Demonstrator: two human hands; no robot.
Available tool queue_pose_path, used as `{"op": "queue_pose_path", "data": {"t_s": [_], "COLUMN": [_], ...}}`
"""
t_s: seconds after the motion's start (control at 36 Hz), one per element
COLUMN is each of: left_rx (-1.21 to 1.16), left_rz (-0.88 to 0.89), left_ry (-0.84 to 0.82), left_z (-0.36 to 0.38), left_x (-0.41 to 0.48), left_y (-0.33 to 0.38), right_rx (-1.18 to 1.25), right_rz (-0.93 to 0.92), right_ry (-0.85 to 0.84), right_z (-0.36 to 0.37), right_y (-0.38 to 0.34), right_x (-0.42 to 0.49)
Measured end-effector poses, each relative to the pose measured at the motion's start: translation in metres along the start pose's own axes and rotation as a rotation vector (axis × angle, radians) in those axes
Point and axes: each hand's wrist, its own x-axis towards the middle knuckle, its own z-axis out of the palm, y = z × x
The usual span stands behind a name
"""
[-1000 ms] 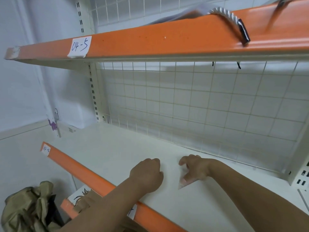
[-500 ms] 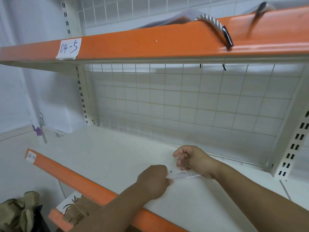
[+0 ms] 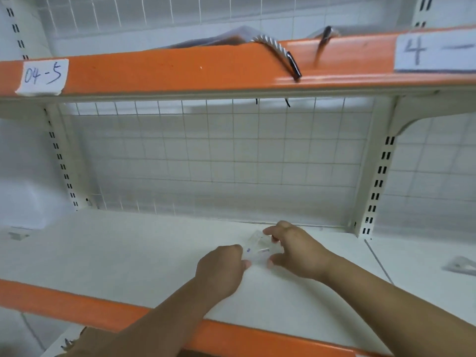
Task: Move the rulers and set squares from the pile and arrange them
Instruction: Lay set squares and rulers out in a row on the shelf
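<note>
A small clear plastic set square [image 3: 258, 247] sits between both hands, low over the white shelf [image 3: 128, 253], right of centre. My left hand [image 3: 221, 269] pinches its near-left edge with curled fingers. My right hand [image 3: 296, 249] holds its right side, fingers over the far edge and thumb at the near edge. Whether the set square touches the shelf I cannot tell. No pile of rulers is in view here.
The upper shelf has an orange front rail [image 3: 180, 70] labelled 04-5, with a twisted cord [image 3: 280, 54] and dark items hanging over it. A wire grid [image 3: 219, 161] backs the bay. A slotted upright [image 3: 376, 186] bounds it on the right; a pale object [image 3: 461, 265] lies beyond.
Both hands moved right and farther back along the shelf. The left hand closed in and took the near edge of the set square that the right hand was holding.
</note>
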Motion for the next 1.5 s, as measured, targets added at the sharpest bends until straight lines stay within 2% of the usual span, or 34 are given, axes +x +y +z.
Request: {"op": "queue_pose_path", "data": {"t_s": [0.28, 0.42, 0.69, 0.89, 1.08, 1.5], "left_rx": [-0.009, 0.000, 0.030, 0.003, -0.013, 0.063], "left_rz": [0.177, 0.251, 0.250, 0.214, 0.165, 0.146], "left_ry": [-0.060, -0.145, -0.243, -0.232, -0.231, -0.199], "left_z": [0.017, 0.020, 0.033, 0.052, 0.063, 0.059], "left_x": [-0.001, -0.002, -0.017, -0.038, -0.053, -0.021], "left_y": [0.066, 0.116, 0.233, 0.312, 0.359, 0.373], "right_rx": [-0.127, -0.211, -0.289, -0.286, -0.259, -0.191], "right_rz": [0.193, 0.266, 0.459, 0.471, 0.435, 0.391], "right_ry": [0.030, 0.079, 0.114, 0.096, 0.035, 0.067], "right_z": [-0.024, -0.041, -0.108, -0.144, -0.155, -0.158], "right_y": [0.035, 0.069, 0.168, 0.230, 0.263, 0.286], "right_x": [-0.067, -0.106, -0.216, -0.281, -0.310, -0.287]}}
